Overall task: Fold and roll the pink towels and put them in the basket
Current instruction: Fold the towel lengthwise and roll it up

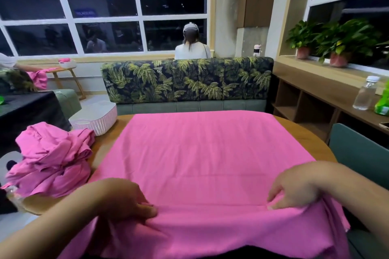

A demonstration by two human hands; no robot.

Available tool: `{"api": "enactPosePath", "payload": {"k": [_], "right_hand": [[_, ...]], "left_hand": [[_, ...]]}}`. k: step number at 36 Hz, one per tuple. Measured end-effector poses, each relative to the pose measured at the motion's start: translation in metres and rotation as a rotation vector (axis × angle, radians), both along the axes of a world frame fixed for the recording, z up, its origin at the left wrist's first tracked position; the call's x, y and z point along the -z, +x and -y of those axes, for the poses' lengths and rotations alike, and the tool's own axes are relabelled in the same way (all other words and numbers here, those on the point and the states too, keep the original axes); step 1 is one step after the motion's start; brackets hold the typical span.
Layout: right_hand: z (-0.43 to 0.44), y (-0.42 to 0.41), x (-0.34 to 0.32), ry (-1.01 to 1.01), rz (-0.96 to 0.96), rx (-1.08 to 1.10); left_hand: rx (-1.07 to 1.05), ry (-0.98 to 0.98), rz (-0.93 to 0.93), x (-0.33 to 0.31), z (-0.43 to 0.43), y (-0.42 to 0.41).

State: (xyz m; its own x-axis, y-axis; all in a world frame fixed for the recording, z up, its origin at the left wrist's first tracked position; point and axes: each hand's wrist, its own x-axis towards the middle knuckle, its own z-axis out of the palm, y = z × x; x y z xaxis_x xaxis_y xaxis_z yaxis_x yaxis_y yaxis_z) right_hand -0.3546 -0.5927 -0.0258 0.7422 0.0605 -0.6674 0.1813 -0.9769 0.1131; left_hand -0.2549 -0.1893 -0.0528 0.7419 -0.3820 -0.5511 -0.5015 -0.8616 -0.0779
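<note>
A large pink towel (202, 153) lies spread flat over the round wooden table (303, 130), its near edge hanging toward me. My left hand (126, 197) pinches the towel's near edge at the lower left. My right hand (294, 189) pinches the same edge at the lower right. A heap of crumpled pink towels (52, 160) sits on the table's left side. Behind that heap, at the table's far left, stands the white woven basket (96, 115); I cannot see inside it.
A green sofa with a palm-print back (187, 82) stands beyond the table, with a seated person behind it. A teal chair (357, 149) is at the right. A clear bottle (365, 94) stands on the wooden shelf unit at the right. Potted plants line the sill.
</note>
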Motion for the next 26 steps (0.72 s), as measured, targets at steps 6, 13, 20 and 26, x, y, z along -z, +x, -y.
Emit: {"api": "enactPosePath", "payload": {"k": [6,13,20,26], "right_hand": [[0.039,0.065,-0.05,0.254,0.32,-0.013],[0.078,0.165,-0.028,0.374,0.906,0.288],[0.106,0.213,0.06,0.264,0.643,0.324],[0.121,0.225,0.085,0.408,0.625,0.326]], "left_hand": [[-0.017,-0.172,-0.031,-0.08,-0.008,0.064],[-0.257,-0.581,0.224,-0.084,-0.013,0.177],[-0.475,-0.621,-0.073,0.001,-0.017,0.245],[-0.741,-0.511,-0.359,0.032,-0.037,0.287]]}}
